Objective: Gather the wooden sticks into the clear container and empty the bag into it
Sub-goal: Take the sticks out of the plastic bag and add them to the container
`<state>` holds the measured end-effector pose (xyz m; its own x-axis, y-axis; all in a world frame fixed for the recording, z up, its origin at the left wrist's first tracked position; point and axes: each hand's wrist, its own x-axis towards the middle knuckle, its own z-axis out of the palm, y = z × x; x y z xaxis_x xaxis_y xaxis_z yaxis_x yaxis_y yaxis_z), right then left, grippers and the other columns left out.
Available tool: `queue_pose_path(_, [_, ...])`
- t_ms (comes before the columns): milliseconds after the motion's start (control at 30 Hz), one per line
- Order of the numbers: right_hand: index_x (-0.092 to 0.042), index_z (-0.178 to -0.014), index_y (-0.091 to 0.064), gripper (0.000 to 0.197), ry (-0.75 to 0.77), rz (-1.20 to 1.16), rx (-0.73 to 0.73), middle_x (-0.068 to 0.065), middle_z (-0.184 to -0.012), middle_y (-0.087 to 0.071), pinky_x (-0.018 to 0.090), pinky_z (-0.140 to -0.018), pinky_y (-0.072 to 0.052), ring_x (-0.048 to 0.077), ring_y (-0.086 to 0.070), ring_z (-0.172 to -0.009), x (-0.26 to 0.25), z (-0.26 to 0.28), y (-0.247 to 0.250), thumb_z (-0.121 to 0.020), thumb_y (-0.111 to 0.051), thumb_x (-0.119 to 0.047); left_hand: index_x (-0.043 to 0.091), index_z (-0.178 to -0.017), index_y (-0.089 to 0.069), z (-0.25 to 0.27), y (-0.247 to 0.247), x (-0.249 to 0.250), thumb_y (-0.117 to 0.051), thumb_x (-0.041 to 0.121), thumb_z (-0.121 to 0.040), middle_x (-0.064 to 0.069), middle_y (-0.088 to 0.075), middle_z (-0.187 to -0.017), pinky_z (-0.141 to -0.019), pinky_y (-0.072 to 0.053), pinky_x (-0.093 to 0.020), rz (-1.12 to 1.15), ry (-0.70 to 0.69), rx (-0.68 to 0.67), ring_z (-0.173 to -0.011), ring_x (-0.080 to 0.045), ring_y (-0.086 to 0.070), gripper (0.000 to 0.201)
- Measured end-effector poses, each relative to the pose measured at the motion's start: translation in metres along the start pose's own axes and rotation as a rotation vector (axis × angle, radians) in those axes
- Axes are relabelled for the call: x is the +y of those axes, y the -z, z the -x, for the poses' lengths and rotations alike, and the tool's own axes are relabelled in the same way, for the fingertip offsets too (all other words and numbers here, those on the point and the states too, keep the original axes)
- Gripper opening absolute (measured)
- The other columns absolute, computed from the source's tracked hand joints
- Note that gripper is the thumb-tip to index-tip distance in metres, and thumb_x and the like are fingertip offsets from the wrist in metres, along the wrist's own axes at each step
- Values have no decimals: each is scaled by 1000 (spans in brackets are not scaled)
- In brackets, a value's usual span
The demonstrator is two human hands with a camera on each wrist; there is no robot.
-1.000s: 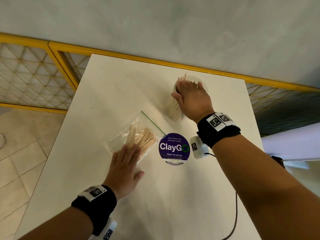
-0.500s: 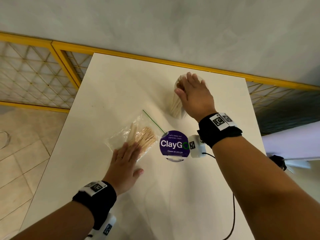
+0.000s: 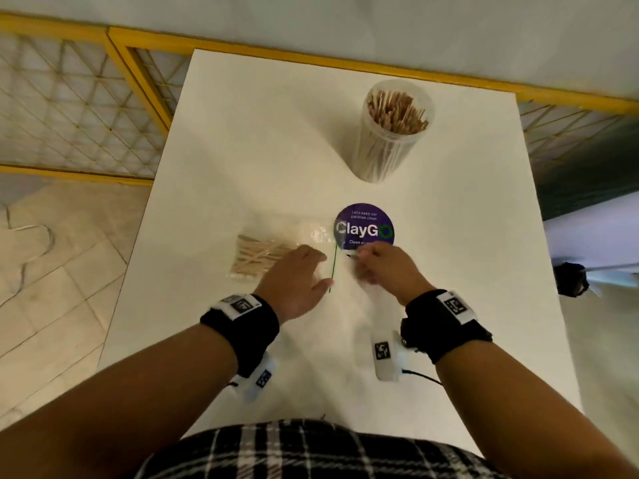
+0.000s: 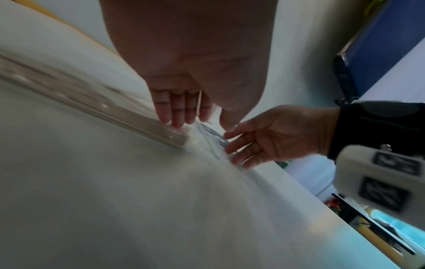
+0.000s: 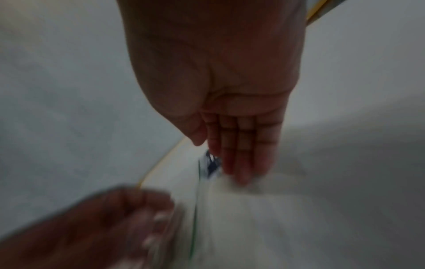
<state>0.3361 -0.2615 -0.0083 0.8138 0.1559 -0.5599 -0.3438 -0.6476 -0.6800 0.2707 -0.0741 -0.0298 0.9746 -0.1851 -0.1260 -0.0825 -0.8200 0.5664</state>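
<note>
A clear round container stands upright at the table's far right, packed with wooden sticks. A clear zip bag holding more sticks lies flat near me, its green zip strip towards the right. My left hand presses on the bag with straight fingers, just right of the stick bundle. My right hand reaches the bag's mouth at the zip strip; its fingers are extended and touch the plastic edge. The right wrist view is blurred.
A round purple ClayGo sticker lies on the white table just beyond the bag's mouth. A yellow mesh railing runs behind and to the left of the table. A dark object sits off the right edge.
My right hand left the container's top and came back to the bag's mouth. The bag has been turned and drawn nearer under my left hand. The container's top now shows uncovered.
</note>
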Motion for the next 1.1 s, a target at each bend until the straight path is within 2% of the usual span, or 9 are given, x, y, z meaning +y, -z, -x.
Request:
queue_pose_path(100, [1, -108, -61, 23, -104, -318, -73, 19, -83, -64, 29, -60, -51, 20, -61, -60, 17, 25, -29, -97, -42, -7, 9, -121, -53, -11, -14, 25, -63, 40, -81, -11, -56, -117, -90, -45, -37, -31, 93, -70, -106, -28, -56, 52])
queue_pose_path(233, [5, -110, -57, 24, -158, -542, -28, 14, -73, -62, 22, -49, -45, 16, -57, -49, 32, 52, -44, -93, -40, 5, 8, -107, -57, -4, -25, 39, -62, 41, -79, -12, -56, -107, -79, -49, -41, -68, 161, -131, -93, -31, -58, 44])
queue_pose_path(433, [-11, -113, -49, 28, -172, -626, 53, 14, -82, -69, 34, -63, -48, 24, -63, -64, 55, 70, -41, -88, -45, 1, 11, -97, -64, 15, -43, 49, -51, 20, -87, -10, -63, -100, -77, -50, -38, -181, 171, -238, -94, -31, -61, 19])
queue_pose_path(600, [4, -110, -53, 32, -241, -493, -19, 13, -79, -69, 34, -59, -52, 24, -66, -62, 61, 77, -31, -91, -60, -20, 18, -84, -67, 25, -42, 44, -56, 22, -84, -3, -69, -94, -80, -49, -33, 52, 271, -298, -92, -24, -62, 12])
queue_pose_path(700, [-4, -92, -61, 32, -198, -453, -177, 13, -84, -70, 36, -65, -57, 25, -69, -71, 47, 86, -20, -91, -63, -36, 21, -74, -58, 27, -29, 56, -56, 20, -85, 2, -64, -78, -69, -48, -30, 287, 284, -244, -81, -24, -63, 11])
queue_pose_path(767, [-7, -89, -59, 24, -107, -423, -221, 13, -84, -71, 34, -65, -57, 22, -70, -70, 32, 93, -12, -95, -59, -30, 18, -79, -58, 26, -18, 69, -56, 20, -87, -2, -64, -76, -62, -51, -34, 407, 277, -203, -72, -25, -63, 9])
queue_pose_path(900, [-8, -82, -57, 20, 27, -226, -163, 13, -77, -71, 29, -57, -53, 23, -69, -63, -1, 101, 10, -98, -48, -17, 19, -77, -56, 26, 8, 92, -55, 18, -87, -3, -66, -73, -67, -56, -44, 531, 336, -105, -64, -22, -62, 9])
queue_pose_path(1033, [-11, -73, -53, 23, 89, 122, -69, 4, -59, -66, 18, -45, -44, 16, -64, -47, -23, 107, 43, -94, -44, -13, 13, -80, -54, 22, 49, 107, -51, 21, -83, -7, -65, -79, -68, -51, -36, 253, 326, 175, -74, -28, -60, 9])
queue_pose_path(1100, [-16, -64, -49, 25, 131, 302, 54, 5, -62, -61, 24, -54, -48, 22, -66, -57, -29, 112, 64, -89, -47, -17, 11, -82, -55, 22, 76, 104, -50, 20, -83, -7, -64, -81, -68, -46, -33, 157, 313, 311, -78, -28, -57, 11])
